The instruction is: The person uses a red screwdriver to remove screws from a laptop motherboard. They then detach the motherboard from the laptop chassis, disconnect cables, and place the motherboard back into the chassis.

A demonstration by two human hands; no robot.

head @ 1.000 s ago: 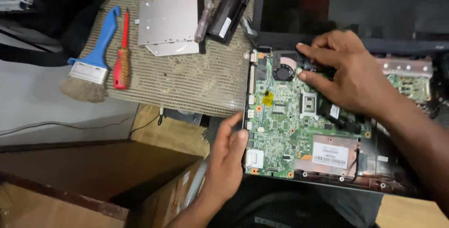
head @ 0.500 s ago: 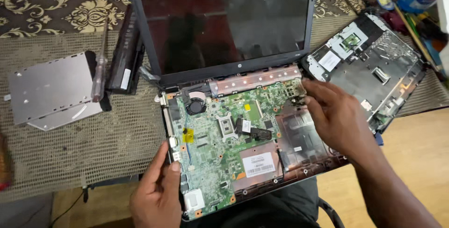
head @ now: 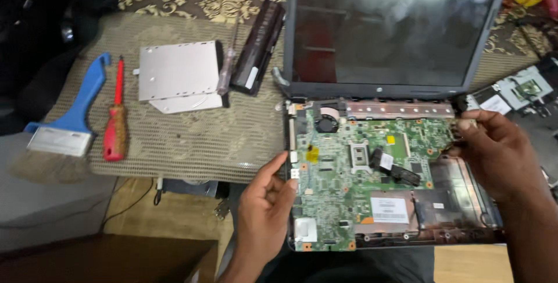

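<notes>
An opened laptop lies before me, its green motherboard (head: 349,172) bare in the base and its dark screen (head: 395,27) tilted up behind. My left hand (head: 264,207) grips the left edge of the base, thumb on the board's rim. At the right edge of the board, my right hand (head: 494,152) pinches the upper right corner near the hinge. A small round fan (head: 326,124) sits at the board's top left.
On the woven mat (head: 192,143) to the left lie a blue-handled brush (head: 70,126), a red screwdriver (head: 116,126), a silver drive caddy (head: 177,74), a slim screwdriver (head: 226,74) and a black battery (head: 258,47). Another laptop shell (head: 517,94) lies far right.
The view has swung left, bringing the brush and red screwdriver back in. My right hand moved from the board's middle right up to its upper right corner. The left hand stays on the left edge.
</notes>
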